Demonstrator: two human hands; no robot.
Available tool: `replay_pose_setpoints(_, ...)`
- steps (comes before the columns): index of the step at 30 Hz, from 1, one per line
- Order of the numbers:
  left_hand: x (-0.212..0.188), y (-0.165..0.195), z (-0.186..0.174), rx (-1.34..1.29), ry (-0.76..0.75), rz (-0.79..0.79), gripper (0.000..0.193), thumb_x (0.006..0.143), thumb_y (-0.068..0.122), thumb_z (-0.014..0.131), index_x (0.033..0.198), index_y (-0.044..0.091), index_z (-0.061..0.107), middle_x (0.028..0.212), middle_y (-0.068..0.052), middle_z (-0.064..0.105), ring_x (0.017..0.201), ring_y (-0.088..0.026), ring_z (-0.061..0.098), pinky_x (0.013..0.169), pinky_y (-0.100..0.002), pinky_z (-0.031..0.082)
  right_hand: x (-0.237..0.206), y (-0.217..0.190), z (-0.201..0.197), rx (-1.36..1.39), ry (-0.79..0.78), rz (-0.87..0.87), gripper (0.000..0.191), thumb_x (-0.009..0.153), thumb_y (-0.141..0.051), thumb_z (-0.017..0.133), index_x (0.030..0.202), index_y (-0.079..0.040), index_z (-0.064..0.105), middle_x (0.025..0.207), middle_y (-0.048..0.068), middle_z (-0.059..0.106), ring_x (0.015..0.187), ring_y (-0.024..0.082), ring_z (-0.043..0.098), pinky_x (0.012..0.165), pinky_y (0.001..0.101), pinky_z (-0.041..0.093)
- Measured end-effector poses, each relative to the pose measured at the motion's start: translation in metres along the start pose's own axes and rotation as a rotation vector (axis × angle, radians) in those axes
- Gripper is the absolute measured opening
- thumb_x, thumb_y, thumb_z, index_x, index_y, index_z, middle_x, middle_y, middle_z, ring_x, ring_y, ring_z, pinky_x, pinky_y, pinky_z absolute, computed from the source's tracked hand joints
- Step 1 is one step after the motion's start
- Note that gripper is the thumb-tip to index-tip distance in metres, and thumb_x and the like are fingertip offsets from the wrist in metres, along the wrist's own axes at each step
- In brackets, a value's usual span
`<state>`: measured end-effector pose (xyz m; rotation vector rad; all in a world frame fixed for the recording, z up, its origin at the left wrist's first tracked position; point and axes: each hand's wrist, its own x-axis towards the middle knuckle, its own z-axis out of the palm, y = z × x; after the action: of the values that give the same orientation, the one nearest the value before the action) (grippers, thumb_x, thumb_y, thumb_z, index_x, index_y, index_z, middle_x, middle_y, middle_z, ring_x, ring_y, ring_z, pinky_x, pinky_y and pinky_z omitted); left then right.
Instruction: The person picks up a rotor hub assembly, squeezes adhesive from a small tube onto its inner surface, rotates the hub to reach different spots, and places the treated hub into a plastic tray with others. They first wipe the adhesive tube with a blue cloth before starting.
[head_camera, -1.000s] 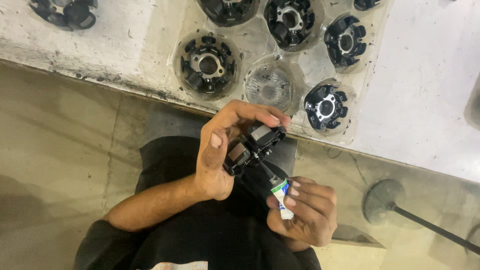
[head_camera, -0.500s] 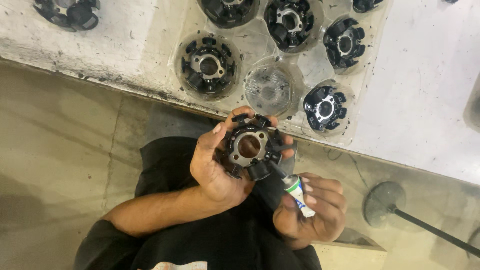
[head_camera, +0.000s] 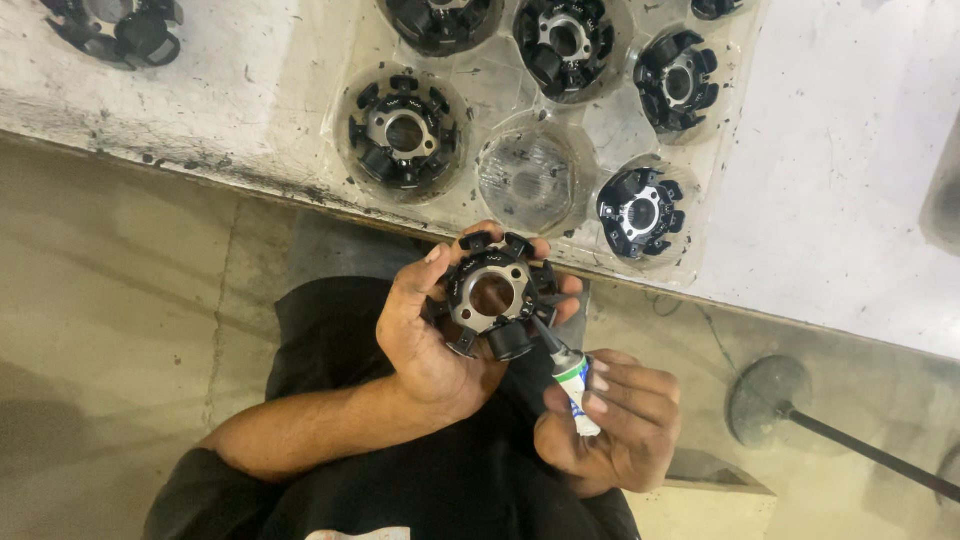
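Observation:
My left hand (head_camera: 425, 335) holds a black ring-shaped part (head_camera: 492, 295) with a metal centre and several coil lobes, face up, just below the table edge. My right hand (head_camera: 615, 425) grips a small glue tube (head_camera: 575, 385) with a white and green body. Its dark nozzle tip touches the lower right side of the ring part. Both hands are over my lap, in front of the white worktable (head_camera: 850, 180).
A clear plastic tray (head_camera: 530, 175) on the table holds several more black ring parts (head_camera: 403, 135), with one pocket bare. Another ring part (head_camera: 125, 30) lies at the far left. A round stand base with a rod (head_camera: 770, 405) is on the floor at the right.
My left hand turned the ring part from edge-on to face up. My right hand raised the glue tube until its nozzle reached the part.

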<state>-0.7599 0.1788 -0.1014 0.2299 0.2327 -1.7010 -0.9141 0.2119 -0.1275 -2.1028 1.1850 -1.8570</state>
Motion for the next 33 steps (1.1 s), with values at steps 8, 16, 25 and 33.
replay_pose_setpoints(8,0.001,0.0,-0.001,-0.011,0.019,-0.016,0.045,0.102,0.041,0.053,0.125,0.003,0.059,0.123,-0.026,0.064,0.111,-0.046,0.066,0.096,-0.059,0.056,-0.002,-0.012,0.005,0.013,0.045,0.115,0.028,0.086,-0.013,0.084,0.095,-0.004,0.059,0.092,0.007,0.062,0.088,0.022,0.067,0.067,0.0355,0.066)
replay_pose_setpoints(16,0.003,0.004,-0.002,0.036,0.032,-0.01,0.046,0.102,0.043,0.052,0.125,0.003,0.057,0.123,-0.025,0.064,0.112,-0.047,0.066,0.097,-0.06,0.056,0.017,-0.022,-0.01,-0.036,-0.128,0.233,0.026,0.079,0.004,0.081,0.093,-0.002,0.06,0.092,0.012,0.063,0.083,0.026,0.068,0.069,0.0358,0.064)
replay_pose_setpoints(25,0.047,0.03,-0.005,0.546,-0.393,0.291,0.041,0.106,0.033,0.063,0.131,0.001,0.052,0.129,-0.019,0.059,0.115,-0.038,0.069,0.096,-0.048,0.06,0.015,-0.001,-0.019,0.194,0.228,0.252,0.025,0.086,-0.007,0.079,0.097,-0.001,0.058,0.083,0.012,0.059,0.069,0.021,0.062,0.061,0.0311,0.058)
replay_pose_setpoints(33,0.082,0.042,-0.001,1.105,-0.583,0.452,0.031,0.113,0.024,0.059,0.126,-0.003,0.056,0.122,-0.014,0.066,0.109,-0.02,0.069,0.098,-0.031,0.054,0.006,-0.001,-0.02,0.254,0.237,0.397,0.029,0.088,-0.005,0.082,0.103,0.0,0.058,0.087,0.011,0.059,0.075,0.022,0.062,0.067,0.03,0.053)
